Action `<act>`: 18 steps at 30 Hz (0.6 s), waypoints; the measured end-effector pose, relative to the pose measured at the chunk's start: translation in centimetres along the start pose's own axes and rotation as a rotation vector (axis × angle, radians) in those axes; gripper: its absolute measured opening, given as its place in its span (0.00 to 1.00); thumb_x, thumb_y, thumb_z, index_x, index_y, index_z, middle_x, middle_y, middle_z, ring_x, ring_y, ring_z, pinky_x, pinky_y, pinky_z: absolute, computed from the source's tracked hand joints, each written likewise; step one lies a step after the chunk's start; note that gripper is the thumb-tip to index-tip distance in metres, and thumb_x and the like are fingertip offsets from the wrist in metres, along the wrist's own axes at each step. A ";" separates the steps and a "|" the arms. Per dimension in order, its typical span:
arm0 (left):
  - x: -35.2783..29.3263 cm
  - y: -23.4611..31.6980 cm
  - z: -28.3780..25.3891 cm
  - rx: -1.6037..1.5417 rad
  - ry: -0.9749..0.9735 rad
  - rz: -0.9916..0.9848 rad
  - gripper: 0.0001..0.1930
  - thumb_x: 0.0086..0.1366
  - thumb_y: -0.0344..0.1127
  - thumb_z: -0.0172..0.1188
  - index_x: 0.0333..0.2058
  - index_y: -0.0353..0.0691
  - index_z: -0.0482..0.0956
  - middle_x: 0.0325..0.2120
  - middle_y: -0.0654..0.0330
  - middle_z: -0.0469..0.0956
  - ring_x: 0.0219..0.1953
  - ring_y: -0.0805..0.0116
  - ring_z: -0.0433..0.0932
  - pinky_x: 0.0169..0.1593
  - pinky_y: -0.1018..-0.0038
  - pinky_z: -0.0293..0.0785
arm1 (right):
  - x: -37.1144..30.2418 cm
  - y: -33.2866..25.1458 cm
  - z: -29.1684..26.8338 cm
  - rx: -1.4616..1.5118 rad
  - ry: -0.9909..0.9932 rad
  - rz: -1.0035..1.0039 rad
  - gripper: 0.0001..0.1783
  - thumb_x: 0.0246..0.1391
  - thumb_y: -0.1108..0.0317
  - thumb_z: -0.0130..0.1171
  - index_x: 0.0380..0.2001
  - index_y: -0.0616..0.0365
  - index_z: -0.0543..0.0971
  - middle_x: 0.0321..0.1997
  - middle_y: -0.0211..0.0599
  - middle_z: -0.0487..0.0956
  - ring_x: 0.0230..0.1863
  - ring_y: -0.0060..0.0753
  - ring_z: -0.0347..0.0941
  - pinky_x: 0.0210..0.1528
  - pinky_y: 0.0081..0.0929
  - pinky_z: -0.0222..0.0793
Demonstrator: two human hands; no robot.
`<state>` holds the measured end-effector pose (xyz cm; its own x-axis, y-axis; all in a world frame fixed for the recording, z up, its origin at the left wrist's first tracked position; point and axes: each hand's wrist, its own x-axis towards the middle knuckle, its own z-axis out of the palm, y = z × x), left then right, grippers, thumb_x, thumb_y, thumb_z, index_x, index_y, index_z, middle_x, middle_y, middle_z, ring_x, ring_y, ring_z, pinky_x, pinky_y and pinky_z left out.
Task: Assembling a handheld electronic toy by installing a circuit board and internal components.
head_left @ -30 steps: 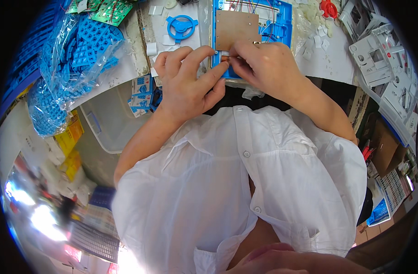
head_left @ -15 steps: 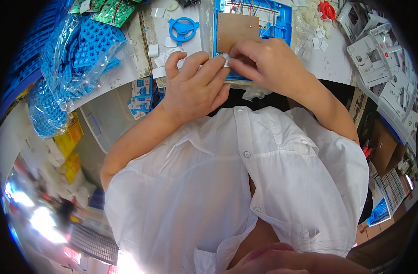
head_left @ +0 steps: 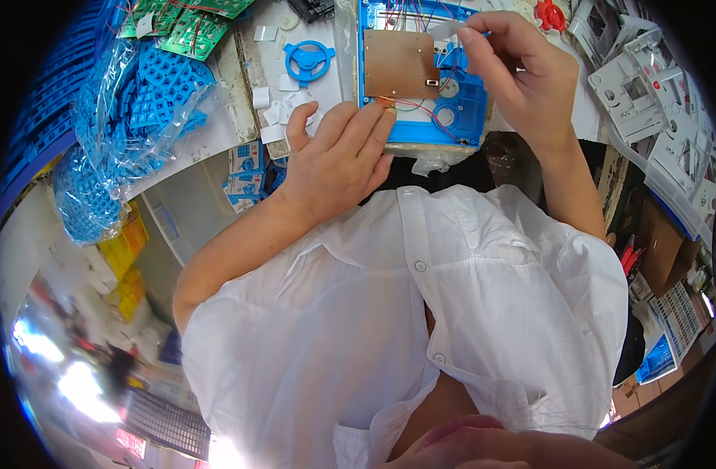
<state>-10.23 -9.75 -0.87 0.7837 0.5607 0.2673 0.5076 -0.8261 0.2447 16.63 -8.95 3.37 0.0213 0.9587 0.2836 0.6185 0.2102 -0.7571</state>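
Right hand (head_left: 522,74) lifted off blue tray (head_left: 467,109), fingers pinching small strip (head_left: 450,30); left hand (head_left: 338,160) fingers flat, together on tray edge.

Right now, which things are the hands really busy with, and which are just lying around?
Busy with:
left hand resting on the blue tray
brown board with red wires in that tray
right hand pinching a small pale strip

Lying around:
blue wheel
green boards
bag of blue grids
grey-white casings
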 end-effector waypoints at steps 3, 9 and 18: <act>-0.1 0.0 0.1 0.046 -0.017 0.026 0.26 0.59 0.45 0.64 0.56 0.45 0.80 0.56 0.69 0.76 0.53 0.68 0.73 0.65 0.52 0.50 | -1.3 0.5 -0.2 0.011 -0.007 0.011 0.07 0.62 0.73 0.66 0.41 0.65 0.83 0.25 0.27 0.82 0.26 0.10 0.75 0.27 0.12 0.68; -0.1 0.2 -0.4 0.132 -0.073 0.068 0.28 0.59 0.45 0.64 0.58 0.44 0.79 0.61 0.69 0.74 0.57 0.65 0.72 0.69 0.50 0.46 | -3.2 -0.5 -0.7 0.027 -0.087 0.008 0.05 0.59 0.73 0.68 0.37 0.61 0.83 0.21 0.32 0.79 0.20 0.18 0.74 0.24 0.17 0.68; 0.9 1.5 -1.5 -0.026 -0.149 -0.129 0.28 0.57 0.44 0.67 0.57 0.45 0.79 0.63 0.70 0.73 0.60 0.62 0.70 0.67 0.48 0.48 | -7.0 0.7 -3.0 0.107 -0.131 0.149 0.03 0.60 0.75 0.66 0.36 0.62 0.82 0.22 0.28 0.80 0.20 0.14 0.72 0.24 0.15 0.65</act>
<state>-9.29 -10.37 1.11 0.7580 0.6457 0.0918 0.5993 -0.7451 0.2927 19.25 -16.11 2.56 -0.0007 0.9959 0.0904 0.5292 0.0771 -0.8450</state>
